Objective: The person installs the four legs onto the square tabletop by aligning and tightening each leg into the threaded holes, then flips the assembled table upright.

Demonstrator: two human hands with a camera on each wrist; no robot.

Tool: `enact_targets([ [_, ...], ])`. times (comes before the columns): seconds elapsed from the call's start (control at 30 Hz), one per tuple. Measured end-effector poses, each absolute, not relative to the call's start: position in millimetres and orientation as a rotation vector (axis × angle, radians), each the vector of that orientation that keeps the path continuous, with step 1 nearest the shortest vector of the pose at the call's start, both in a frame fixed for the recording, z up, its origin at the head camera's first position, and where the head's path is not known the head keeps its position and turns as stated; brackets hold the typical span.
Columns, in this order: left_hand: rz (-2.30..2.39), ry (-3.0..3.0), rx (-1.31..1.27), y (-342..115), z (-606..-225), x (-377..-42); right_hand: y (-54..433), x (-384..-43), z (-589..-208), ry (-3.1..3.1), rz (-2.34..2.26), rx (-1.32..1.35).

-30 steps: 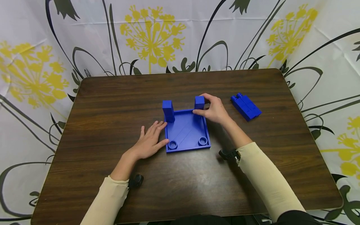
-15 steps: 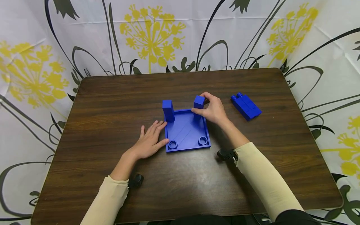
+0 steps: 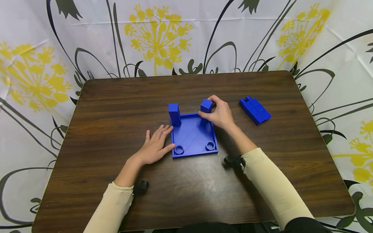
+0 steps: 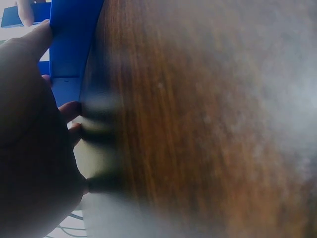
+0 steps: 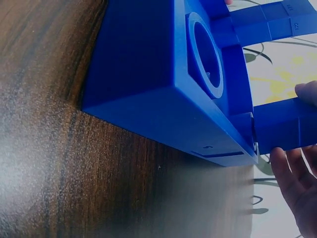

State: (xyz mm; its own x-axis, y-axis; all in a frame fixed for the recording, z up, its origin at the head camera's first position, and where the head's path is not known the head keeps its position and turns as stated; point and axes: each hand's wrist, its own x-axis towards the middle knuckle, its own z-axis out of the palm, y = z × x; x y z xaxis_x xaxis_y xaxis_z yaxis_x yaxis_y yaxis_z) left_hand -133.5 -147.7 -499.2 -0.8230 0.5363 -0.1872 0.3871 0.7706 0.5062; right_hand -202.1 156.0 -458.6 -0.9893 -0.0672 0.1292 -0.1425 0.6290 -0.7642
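While my left hand [image 3: 154, 146] touches the tray [image 3: 194, 137], fingers spread, my right hand [image 3: 222, 114] pinches a corner post [image 3: 206, 104]; seating seems underway, next needing a square, steady press.

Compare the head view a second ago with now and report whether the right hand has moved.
Yes, slightly: against the blue tray, which lies where it did, the right hand has shifted a little leftward.

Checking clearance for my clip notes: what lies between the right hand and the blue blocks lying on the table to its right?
In the head view, only a bare strip of tabletop separates the right hand from the blue blocks.
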Motion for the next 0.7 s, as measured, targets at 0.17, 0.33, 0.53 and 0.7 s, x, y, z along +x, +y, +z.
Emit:
enact_targets([
  [0.17, 0.648, 2.640, 0.710, -148.2, -499.3, -133.6, 156.4, -201.4, -458.3, -2.756, 1.273, 0.207],
  [0.33, 0.646, 2.644, 0.715, -148.4, -498.9, -133.2, 157.7, -200.6, -457.4, -2.780, 1.222, 0.240],
  [0.53, 0.671, 2.649, 0.733, -147.6, -495.8, -131.9, 160.3, -201.5, -456.5, -2.799, 1.214, 0.334],
  [0.7, 0.684, 2.654, 0.744, -147.7, -495.6, -131.9, 164.2, -203.6, -454.1, -2.751, 1.421, 0.454],
])
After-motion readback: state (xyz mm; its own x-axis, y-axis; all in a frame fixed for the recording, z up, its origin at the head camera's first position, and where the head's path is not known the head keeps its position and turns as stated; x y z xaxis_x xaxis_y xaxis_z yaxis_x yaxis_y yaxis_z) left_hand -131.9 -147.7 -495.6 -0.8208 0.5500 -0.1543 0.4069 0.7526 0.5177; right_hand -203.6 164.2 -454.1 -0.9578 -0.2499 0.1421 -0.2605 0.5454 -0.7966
